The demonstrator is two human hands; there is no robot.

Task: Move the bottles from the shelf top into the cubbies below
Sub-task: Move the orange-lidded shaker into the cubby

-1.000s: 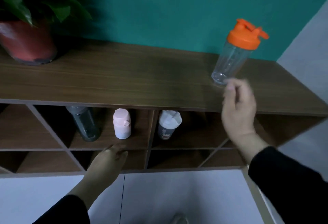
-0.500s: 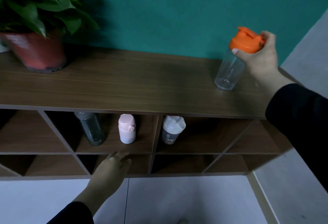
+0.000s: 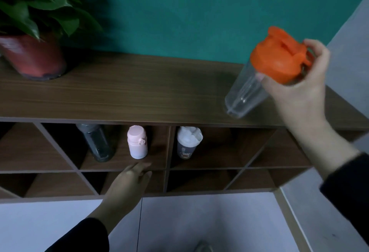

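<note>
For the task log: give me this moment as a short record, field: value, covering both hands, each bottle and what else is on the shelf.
right hand: grips orange-lidded clear shaker just under the lid, shaker tilted
left hand: open, flat, at cubby front edge, holding nothing
dark bottle: upright, upper cubby left of divider
pink bottle: upright, same cubby
white-lidded cup: upright, upper cubby right of divider
shelf top: potted plant at left

Clear orange-lidded bottle (image 3: 247, 90) tilts above shelf top (image 3: 139, 92).
</note>
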